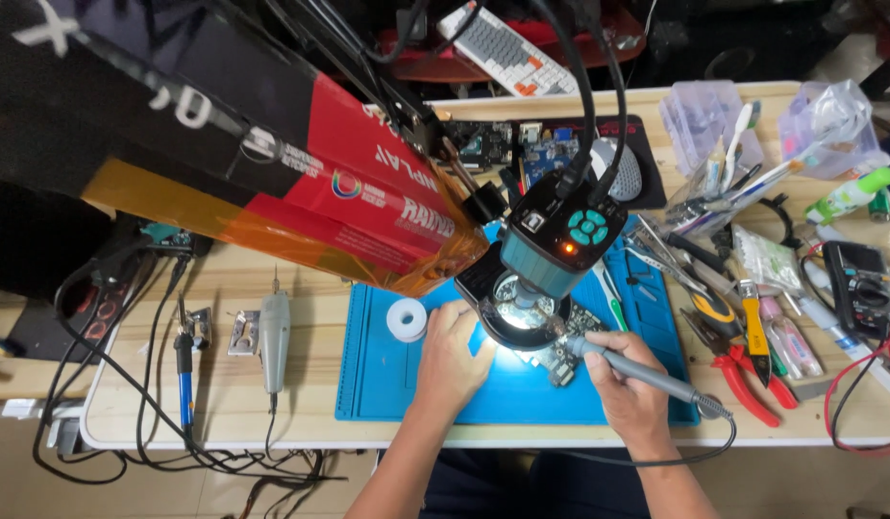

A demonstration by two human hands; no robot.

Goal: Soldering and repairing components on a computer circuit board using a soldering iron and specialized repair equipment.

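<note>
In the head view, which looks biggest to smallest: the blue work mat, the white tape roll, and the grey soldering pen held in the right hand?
1. Blue rubber work mat, by far the largest.
2. Grey soldering pen, long but slim.
3. White tape roll, smallest.
All lie at about the same depth on the table, so the ranking seems safe.

We see a light wooden workbench [272, 288] carrying a blue work mat [407, 389], red-handled pliers [743, 380], a multimeter [860, 286] and a blue-handled soldering iron [185, 370].

Work mat [387, 384] – bright blue. Solder spool [406, 318] white. Soldering iron [647, 373] grey, black cable. Microscope camera [560, 235] black w/ teal buttons, teal body. Box [272, 183] – black, red, amber band. Pliers [738, 370] red handles. Desk [272, 279] pale wood. Keyboard [507, 48] white/grey w/ orange keys.
</note>
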